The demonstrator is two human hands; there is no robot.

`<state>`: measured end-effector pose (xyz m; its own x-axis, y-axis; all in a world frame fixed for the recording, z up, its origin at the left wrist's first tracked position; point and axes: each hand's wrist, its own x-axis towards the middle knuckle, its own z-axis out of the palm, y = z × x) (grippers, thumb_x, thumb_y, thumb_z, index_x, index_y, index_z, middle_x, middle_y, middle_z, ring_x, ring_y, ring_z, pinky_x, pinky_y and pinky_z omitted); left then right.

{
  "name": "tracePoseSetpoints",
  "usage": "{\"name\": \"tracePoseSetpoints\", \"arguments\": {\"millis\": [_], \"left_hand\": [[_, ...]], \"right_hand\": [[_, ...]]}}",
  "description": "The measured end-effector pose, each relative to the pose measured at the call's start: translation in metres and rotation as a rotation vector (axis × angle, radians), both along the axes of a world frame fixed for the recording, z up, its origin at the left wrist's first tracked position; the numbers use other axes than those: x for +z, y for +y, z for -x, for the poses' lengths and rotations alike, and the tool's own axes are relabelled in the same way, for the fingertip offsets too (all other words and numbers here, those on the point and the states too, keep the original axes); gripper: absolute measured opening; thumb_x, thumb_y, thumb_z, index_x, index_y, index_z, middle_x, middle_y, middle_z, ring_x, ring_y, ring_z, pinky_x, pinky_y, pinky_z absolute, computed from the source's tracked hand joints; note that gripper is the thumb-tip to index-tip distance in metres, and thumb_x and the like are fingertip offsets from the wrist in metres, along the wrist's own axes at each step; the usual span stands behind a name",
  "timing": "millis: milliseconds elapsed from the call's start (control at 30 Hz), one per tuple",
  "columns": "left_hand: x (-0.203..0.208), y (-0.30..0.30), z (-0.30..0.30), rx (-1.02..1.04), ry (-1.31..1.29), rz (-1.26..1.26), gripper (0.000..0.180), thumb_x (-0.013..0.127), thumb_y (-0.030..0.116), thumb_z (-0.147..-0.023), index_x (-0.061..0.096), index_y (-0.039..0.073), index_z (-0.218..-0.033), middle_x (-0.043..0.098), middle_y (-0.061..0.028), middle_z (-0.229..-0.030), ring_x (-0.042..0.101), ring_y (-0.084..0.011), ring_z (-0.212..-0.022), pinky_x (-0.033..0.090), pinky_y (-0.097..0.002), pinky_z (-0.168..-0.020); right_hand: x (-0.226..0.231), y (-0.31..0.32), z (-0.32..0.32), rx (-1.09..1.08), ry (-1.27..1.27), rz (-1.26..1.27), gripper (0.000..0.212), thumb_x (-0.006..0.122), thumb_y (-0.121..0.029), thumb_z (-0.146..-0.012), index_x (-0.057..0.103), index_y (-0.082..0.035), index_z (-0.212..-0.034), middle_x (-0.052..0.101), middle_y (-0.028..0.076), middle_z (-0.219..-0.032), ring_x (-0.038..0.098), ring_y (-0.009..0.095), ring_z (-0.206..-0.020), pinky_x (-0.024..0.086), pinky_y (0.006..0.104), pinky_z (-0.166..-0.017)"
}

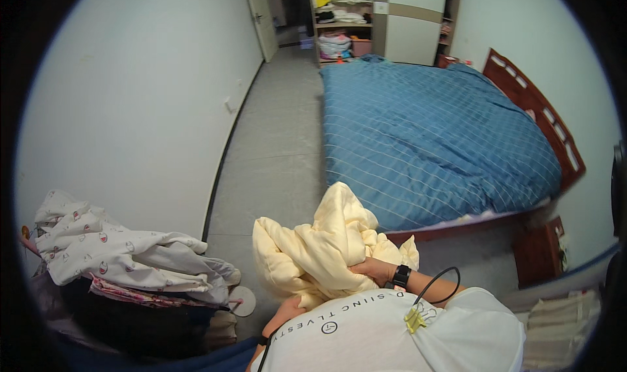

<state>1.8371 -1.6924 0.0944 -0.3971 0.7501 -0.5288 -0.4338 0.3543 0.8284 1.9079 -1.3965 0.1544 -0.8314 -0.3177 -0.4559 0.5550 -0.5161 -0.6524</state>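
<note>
A bundled cream-coloured quilt (pixel 313 248) is gathered in front of my chest, its folds sticking up toward the bed. My right hand (pixel 373 270) grips its right side, with a black watch on that wrist. Low on the quilt's left side, my left hand (pixel 290 307) is closed around a fold; its fingertips are partly hidden in the cloth. Beyond the quilt lies the bed, spread with a blue quilt with thin white lines (pixel 418 130).
To the left, a white patterned cloth (pixel 117 248) hangs over a rack beside the wall. A brown bedside cabinet (pixel 537 254) stands at the right. An open wardrobe (pixel 343 26) with folded clothes and a door (pixel 261 19) are at the far end of the grey floor (pixel 261 137).
</note>
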Motion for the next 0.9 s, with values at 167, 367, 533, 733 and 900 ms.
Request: {"name": "tracePoseSetpoints", "arguments": {"millis": [167,367,533,733,900], "left_hand": [[-0.007,0.006,0.081,0.129,0.074,0.129,0.036,0.051,0.003,-0.08,0.058,0.0,-0.115,0.066,-0.0074,-0.104,0.062,-0.0149,-0.09,0.047,-0.0275,-0.08],[0.0,0.013,0.177,0.217,0.13,0.292,0.035,0.051,0.003,-0.081,0.058,0.0,-0.115,0.066,-0.0084,-0.103,0.062,-0.0156,-0.09,0.047,-0.028,-0.08],[0.006,0.018,0.246,0.273,0.136,0.359,0.035,0.05,0.004,-0.081,0.058,-0.001,-0.114,0.067,-0.0092,-0.103,0.062,-0.0162,-0.09,0.047,-0.0284,-0.081],[-0.007,0.019,0.365,0.205,0.158,0.419,0.034,0.05,0.005,-0.081,0.058,-0.001,-0.114,0.067,-0.0102,-0.103,0.062,-0.017,-0.09,0.046,-0.0289,-0.081],[-0.027,0.01,0.507,0.002,0.382,0.411,0.035,0.049,0.011,-0.082,0.059,0.003,-0.115,0.066,-0.0164,-0.104,0.063,-0.0258,-0.094,0.046,-0.0328,-0.084]], "right_hand": [[-0.004,0.017,0.121,0.084,-0.236,0.074,0.05,0.067,-0.019,-0.084,0.05,-0.002,-0.128,0.062,0.009,-0.115,0.063,0.017,-0.099,0.052,0.032,-0.086],[-0.004,0.041,0.246,0.14,-0.211,0.2,0.043,0.062,-0.023,-0.089,0.052,-0.001,-0.124,0.063,0.01,-0.115,0.063,0.018,-0.101,0.053,0.0326,-0.088],[-0.017,0.047,0.327,0.154,-0.284,0.273,0.043,0.06,-0.027,-0.091,0.053,-0.001,-0.124,0.062,0.01,-0.116,0.063,0.019,-0.1,0.053,0.034,-0.089],[-0.04,0.059,0.41,0.058,-0.304,0.272,0.04,0.056,-0.025,-0.092,0.052,-0.004,-0.125,0.061,0.011,-0.118,0.063,0.021,-0.101,0.053,0.0356,-0.088],[-0.049,0.042,0.492,-0.129,-0.275,0.291,0.042,0.056,-0.024,-0.092,0.05,-0.003,-0.128,0.06,0.009,-0.118,0.062,0.019,-0.102,0.052,0.0324,-0.087]]}}
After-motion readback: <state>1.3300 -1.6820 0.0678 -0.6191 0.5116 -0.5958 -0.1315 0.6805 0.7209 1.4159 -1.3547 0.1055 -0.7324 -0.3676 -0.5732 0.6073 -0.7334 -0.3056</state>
